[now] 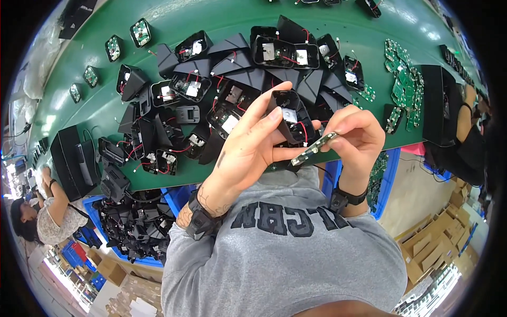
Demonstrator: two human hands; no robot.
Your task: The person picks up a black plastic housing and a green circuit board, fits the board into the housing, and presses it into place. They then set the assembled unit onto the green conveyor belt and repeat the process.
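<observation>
Two parts held close: left hand (243,151) cradles black housing (288,100), opening up, seemingly keeping red wire (304,132) reachable; right hand (364,134), narrow grip, pinches circuit board (311,150) by one end, probably leaving its face untouched. Other housings (232,63) crowd bench (179,21).

Dark block letters (272,217) on grey sweatshirt (296,269)

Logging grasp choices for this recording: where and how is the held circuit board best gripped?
Probably pinch the board at its upper-right end, from the person's right, as the right hand does: it slants up that way, thin in view with a bumpy face, while the left hand, holding a black housing, occupies the other side.
</observation>
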